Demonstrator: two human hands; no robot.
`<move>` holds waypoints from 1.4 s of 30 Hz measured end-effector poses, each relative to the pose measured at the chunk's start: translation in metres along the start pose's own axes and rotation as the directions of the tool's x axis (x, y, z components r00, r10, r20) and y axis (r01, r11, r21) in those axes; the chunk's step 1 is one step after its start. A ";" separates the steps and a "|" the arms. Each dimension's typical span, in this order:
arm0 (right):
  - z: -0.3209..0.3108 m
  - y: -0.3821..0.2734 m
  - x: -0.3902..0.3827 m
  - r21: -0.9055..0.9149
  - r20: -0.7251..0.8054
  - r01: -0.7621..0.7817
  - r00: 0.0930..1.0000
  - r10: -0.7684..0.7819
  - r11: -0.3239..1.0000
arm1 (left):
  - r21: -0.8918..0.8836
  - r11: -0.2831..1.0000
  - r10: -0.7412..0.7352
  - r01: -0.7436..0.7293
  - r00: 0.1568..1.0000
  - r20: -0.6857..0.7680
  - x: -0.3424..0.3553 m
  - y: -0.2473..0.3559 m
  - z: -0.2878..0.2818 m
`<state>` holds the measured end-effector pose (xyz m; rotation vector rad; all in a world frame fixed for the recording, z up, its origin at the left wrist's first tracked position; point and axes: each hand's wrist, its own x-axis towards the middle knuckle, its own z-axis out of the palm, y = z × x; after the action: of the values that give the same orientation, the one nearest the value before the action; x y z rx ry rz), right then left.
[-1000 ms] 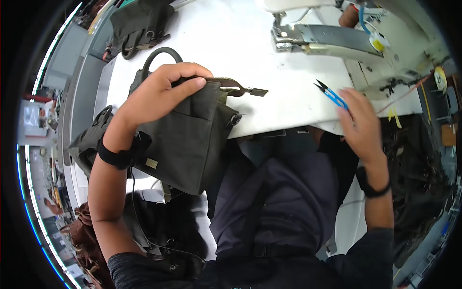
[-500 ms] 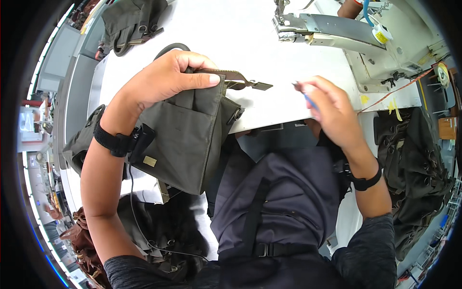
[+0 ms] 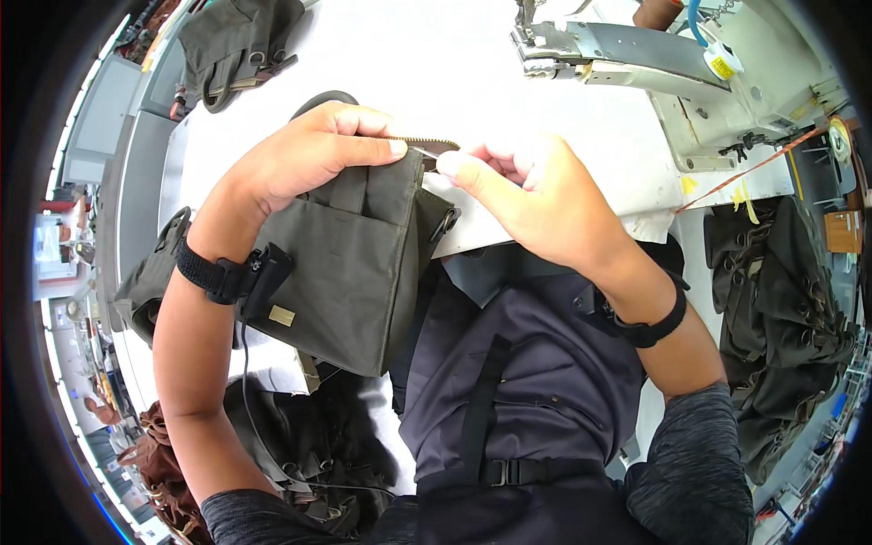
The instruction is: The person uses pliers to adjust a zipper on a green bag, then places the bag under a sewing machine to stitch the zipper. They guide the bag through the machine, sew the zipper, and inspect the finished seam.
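An olive-grey fabric bag (image 3: 341,263) lies tilted at the front edge of the white table. My left hand (image 3: 304,159) grips its top edge, thumb on the near side close to the corner. Beside that thumb a brown zipper end (image 3: 436,143) with brass teeth sticks out past the bag. My right hand (image 3: 545,200) is closed in a pinch at the same corner, touching the zipper end. A thin metal tip (image 3: 426,154) pokes out of its fingertips toward the bag; the rest of this slim tool is hidden by the hand.
A sewing machine (image 3: 627,54) with a long metal arm stands at the back right of the table (image 3: 409,54). Another olive bag (image 3: 238,45) lies at the far left. Several dark bags (image 3: 772,300) hang at the right, and more (image 3: 300,436) are heaped below the left.
My right hand has moved left from the open table to the bag's corner, bringing a slim tool with a blue part to the zipper end. My left hand keeps its grip.
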<state>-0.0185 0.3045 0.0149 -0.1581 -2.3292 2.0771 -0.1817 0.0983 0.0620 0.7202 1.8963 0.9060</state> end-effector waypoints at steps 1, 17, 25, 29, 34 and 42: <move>-0.002 0.001 -0.003 -0.015 -0.014 0.021 1.000 -0.022 1.000 | -0.007 1.000 0.016 -0.016 1.000 -0.004 0.000 -0.001 0.001; -0.035 0.008 0.016 -0.130 -0.021 -0.013 1.000 0.010 0.991 | 0.005 1.000 0.029 -0.029 0.998 -0.048 -0.014 0.012 0.009; -0.088 0.083 0.002 -0.750 -0.338 0.096 0.795 -0.504 0.654 | 0.106 0.994 0.027 -0.022 0.999 -0.041 -0.033 0.021 0.007; -0.119 0.118 0.003 -0.873 -0.308 0.054 0.709 -0.634 0.484 | 0.132 0.980 0.153 -0.147 0.988 -0.036 -0.041 0.023 0.016; -0.115 0.120 0.008 -0.894 -0.286 0.041 0.717 -0.636 0.447 | 0.360 0.878 0.357 -0.316 0.933 -0.051 -0.065 0.030 0.013; -0.105 0.090 -0.008 -0.866 -0.341 0.146 0.527 -0.779 0.478 | 0.865 0.453 0.822 -0.216 0.478 -0.311 -0.152 0.087 0.033</move>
<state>0.0037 0.4181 -0.0620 -0.1792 -2.1081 0.4453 -0.0757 0.0402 0.1925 1.8661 2.8729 0.8508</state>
